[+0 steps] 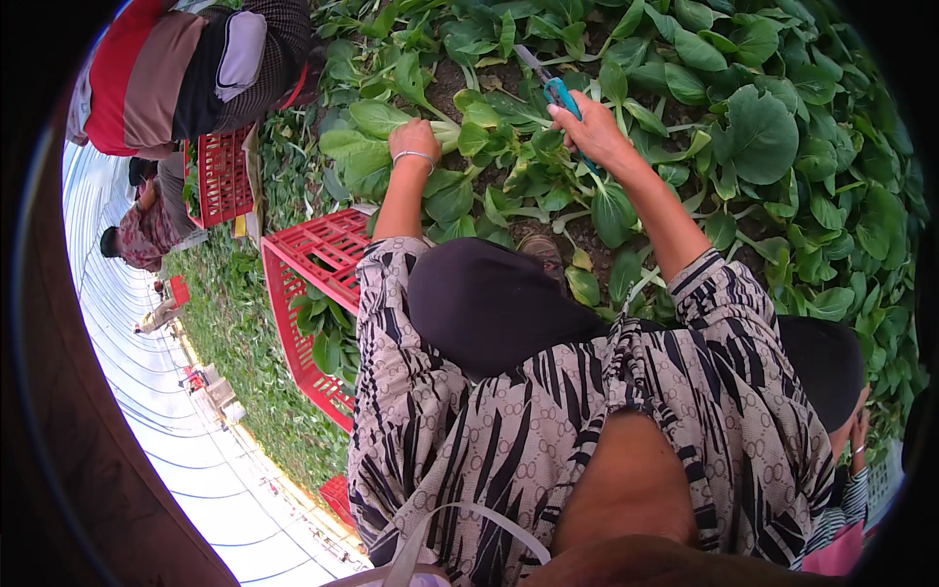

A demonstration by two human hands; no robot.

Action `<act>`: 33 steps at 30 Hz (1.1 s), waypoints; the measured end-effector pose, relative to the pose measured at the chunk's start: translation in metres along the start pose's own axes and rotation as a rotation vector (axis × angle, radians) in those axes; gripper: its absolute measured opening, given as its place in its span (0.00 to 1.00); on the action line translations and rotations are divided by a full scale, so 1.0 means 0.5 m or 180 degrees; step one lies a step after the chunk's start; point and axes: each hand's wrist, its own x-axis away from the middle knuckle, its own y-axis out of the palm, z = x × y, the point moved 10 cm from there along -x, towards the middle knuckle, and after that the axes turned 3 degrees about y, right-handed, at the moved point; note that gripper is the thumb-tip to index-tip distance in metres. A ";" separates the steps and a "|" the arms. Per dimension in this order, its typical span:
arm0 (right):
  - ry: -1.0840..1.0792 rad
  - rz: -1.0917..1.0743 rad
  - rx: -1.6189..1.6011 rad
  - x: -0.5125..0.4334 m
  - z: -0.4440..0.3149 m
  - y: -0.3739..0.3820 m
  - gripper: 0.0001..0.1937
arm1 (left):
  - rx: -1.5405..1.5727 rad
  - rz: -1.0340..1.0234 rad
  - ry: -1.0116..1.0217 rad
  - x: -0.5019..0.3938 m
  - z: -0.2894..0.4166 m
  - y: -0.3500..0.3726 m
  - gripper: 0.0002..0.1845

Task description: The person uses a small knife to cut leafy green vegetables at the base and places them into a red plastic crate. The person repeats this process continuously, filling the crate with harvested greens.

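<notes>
My left hand [415, 145], with a bracelet at the wrist, is closed around a head of leafy greens [367, 150] that looks like bok choy. Its leaves point to the left and its pale stalks to the right. In my right hand [590, 132] is a knife with a teal handle [561, 97]; the blade [531, 62] points up and left, away from the held greens. Between my two hands lie more leafy plants [513, 143] over dark soil, some with yellowing leaves.
Beside my left arm stands a red plastic crate [315, 253] with greens inside. Another red crate [226, 176] is near a co-worker [242, 66] at the upper left. Dense plants [755, 132] cover the right side. Another person [855, 440] is at the lower right.
</notes>
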 end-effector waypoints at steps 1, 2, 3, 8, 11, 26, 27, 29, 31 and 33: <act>-0.0012 -0.0099 0.0078 0.002 0.000 0.013 0.15 | 0.0248 0.0323 -0.0202 0.034 -0.018 0.015 0.22; 0.0049 -0.0212 0.0184 0.005 -0.006 0.056 0.14 | 0.0415 0.0756 -0.0448 0.073 -0.055 0.016 0.25; 0.0071 -0.0315 0.0282 0.010 -0.002 0.076 0.15 | 0.0541 0.1032 -0.0815 0.100 -0.064 0.022 0.27; -0.0311 -0.0924 0.0939 0.046 -0.012 0.216 0.13 | 0.0976 0.1190 -0.0796 0.147 -0.057 0.026 0.33; -0.0340 -0.1024 0.1257 0.024 -0.006 0.290 0.14 | 0.1388 0.1365 -0.0878 0.189 -0.075 0.020 0.35; 0.1163 -0.1872 0.2286 -0.140 0.138 0.337 0.18 | 0.2041 0.1357 -0.1147 0.234 -0.061 0.069 0.37; 0.1174 -0.1960 0.2386 -0.142 0.143 0.342 0.18 | 0.2055 0.1352 -0.1169 0.234 -0.062 0.070 0.37; 0.1267 -0.1997 0.2499 -0.148 0.154 0.345 0.18 | 0.2067 0.1311 -0.1206 0.234 -0.064 0.074 0.37; 0.1401 -0.1983 0.2585 -0.149 0.166 0.343 0.18 | 0.2076 0.1272 -0.1233 0.234 -0.064 0.079 0.38; 0.1366 -0.2139 0.2612 -0.151 0.167 0.352 0.18 | 0.2073 0.1264 -0.1253 0.232 -0.065 0.083 0.37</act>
